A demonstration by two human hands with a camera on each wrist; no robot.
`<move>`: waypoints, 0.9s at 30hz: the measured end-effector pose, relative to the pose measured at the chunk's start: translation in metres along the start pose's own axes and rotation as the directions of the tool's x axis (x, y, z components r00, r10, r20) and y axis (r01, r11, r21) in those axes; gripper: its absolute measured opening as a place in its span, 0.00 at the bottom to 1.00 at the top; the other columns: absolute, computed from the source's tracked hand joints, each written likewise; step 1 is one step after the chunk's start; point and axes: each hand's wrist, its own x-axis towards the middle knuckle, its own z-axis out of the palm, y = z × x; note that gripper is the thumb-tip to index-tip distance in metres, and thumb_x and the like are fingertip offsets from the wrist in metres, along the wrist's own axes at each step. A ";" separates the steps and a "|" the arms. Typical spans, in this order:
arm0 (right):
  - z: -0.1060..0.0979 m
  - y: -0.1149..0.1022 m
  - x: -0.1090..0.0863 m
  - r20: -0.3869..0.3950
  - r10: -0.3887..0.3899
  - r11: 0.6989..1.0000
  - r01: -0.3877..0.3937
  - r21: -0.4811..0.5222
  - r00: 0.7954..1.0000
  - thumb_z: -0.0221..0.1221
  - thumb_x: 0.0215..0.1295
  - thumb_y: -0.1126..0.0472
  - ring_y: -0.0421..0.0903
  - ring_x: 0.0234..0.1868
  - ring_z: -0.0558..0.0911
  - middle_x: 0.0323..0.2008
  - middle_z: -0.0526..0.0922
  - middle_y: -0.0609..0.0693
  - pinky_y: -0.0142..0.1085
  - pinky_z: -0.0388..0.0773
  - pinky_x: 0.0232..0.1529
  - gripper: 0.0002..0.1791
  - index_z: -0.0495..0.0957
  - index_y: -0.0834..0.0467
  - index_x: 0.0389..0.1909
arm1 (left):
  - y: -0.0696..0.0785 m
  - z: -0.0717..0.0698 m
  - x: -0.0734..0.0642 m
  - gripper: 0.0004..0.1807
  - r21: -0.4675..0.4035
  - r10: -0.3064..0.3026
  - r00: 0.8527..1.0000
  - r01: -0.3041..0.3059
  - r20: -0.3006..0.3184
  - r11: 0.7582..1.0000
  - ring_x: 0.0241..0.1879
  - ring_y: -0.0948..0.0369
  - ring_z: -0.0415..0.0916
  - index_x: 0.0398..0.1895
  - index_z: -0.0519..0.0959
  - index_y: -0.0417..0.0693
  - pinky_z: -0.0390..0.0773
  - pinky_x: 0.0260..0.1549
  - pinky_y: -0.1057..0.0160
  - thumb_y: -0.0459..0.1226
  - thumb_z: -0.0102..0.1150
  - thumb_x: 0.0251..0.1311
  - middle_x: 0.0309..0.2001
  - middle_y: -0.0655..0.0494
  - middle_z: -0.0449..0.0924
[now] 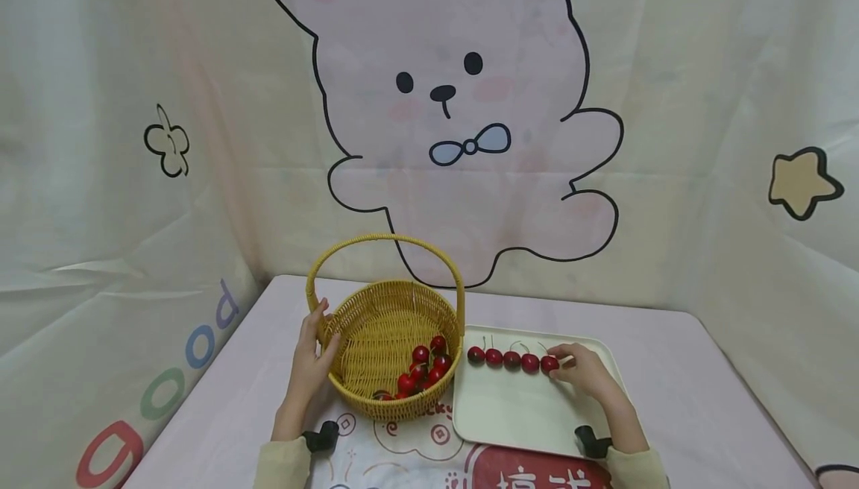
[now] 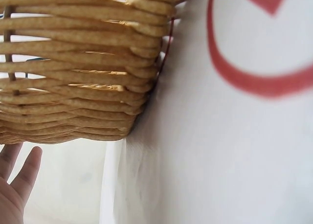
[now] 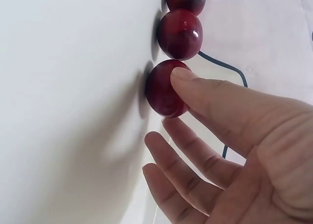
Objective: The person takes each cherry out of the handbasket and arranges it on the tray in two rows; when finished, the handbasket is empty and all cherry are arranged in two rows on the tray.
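My right hand (image 1: 582, 371) is over the tray, its thumb and forefinger pinching the cherry (image 3: 164, 89) at the right end of a row. The other fingers (image 3: 183, 172) stick out loosely beside it. That row of dark red cherries (image 1: 512, 360), stems up, stands along the back of the cream tray (image 1: 523, 414). At the left side of a yellow wicker basket (image 1: 365, 351), my left hand (image 1: 311, 362) touches the rim beside the handle's foot with fairly straight, spread fingers. Inside the basket, several cherries (image 1: 420, 372) are heaped at the front right.
The tray stands against the basket's right side. Above the basket arches a tall handle (image 1: 385, 236). A printed mat (image 1: 416, 448) lies beneath on the pale table (image 1: 678, 377). Hanging cloth with a cartoon animal (image 1: 463, 198) closes off the back and sides.
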 end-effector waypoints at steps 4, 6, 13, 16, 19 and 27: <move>-0.003 -0.001 -0.001 -0.002 -0.008 1.000 0.008 0.012 1.000 0.66 0.48 0.69 0.60 0.38 0.80 0.40 0.80 0.66 0.44 0.77 0.35 0.20 0.78 0.69 0.44 | 0.000 0.000 0.000 0.37 -0.001 0.001 1.000 -0.001 0.000 1.000 0.55 0.48 0.70 0.70 0.56 0.56 0.69 0.48 0.39 0.30 0.57 0.58 0.63 0.48 0.63; -0.004 -0.002 -0.001 -0.004 -0.009 1.000 0.009 0.015 1.000 0.65 0.49 0.69 0.61 0.40 0.80 0.43 0.79 0.67 0.46 0.77 0.36 0.20 0.77 0.69 0.45 | 0.000 0.000 0.000 0.36 -0.001 -0.005 1.000 0.005 0.002 1.000 0.55 0.48 0.70 0.70 0.56 0.56 0.69 0.48 0.39 0.30 0.57 0.59 0.63 0.48 0.63; -0.006 -0.008 -0.002 -0.059 -0.063 0.998 0.062 -0.010 0.996 0.64 0.51 0.69 0.63 0.42 0.79 0.43 0.78 0.67 0.50 0.77 0.41 0.19 0.77 0.69 0.46 | 0.001 -0.001 0.000 0.36 0.007 -0.031 0.999 0.030 0.024 1.000 0.56 0.48 0.69 0.71 0.55 0.58 0.68 0.49 0.39 0.31 0.55 0.60 0.63 0.48 0.61; -0.007 -0.017 -0.003 -0.086 -0.087 0.996 0.085 -0.025 0.992 0.64 0.52 0.68 0.63 0.43 0.79 0.43 0.78 0.65 0.51 0.77 0.42 0.18 0.77 0.67 0.46 | 0.001 -0.001 0.000 0.37 0.004 -0.036 0.999 0.036 0.017 0.999 0.56 0.47 0.69 0.70 0.55 0.60 0.68 0.50 0.38 0.31 0.56 0.59 0.63 0.49 0.62; -0.007 -0.027 -0.004 -0.118 -0.112 0.993 0.106 -0.049 0.987 0.64 0.53 0.67 0.62 0.43 0.79 0.44 0.77 0.63 0.53 0.75 0.43 0.18 0.78 0.66 0.47 | 0.001 0.000 0.000 0.38 0.006 -0.038 0.999 0.037 0.014 0.999 0.56 0.47 0.69 0.70 0.55 0.60 0.68 0.50 0.37 0.30 0.56 0.59 0.63 0.49 0.62; -0.002 -0.055 -0.002 -0.186 -0.212 0.977 0.202 -0.070 0.959 0.65 0.52 0.66 0.53 0.44 0.78 0.43 0.79 0.55 0.51 0.74 0.45 0.17 0.80 0.61 0.46 | 0.001 0.000 0.000 0.37 -0.003 -0.025 1.000 0.025 0.009 1.000 0.56 0.48 0.69 0.70 0.56 0.58 0.68 0.50 0.37 0.30 0.56 0.59 0.63 0.49 0.62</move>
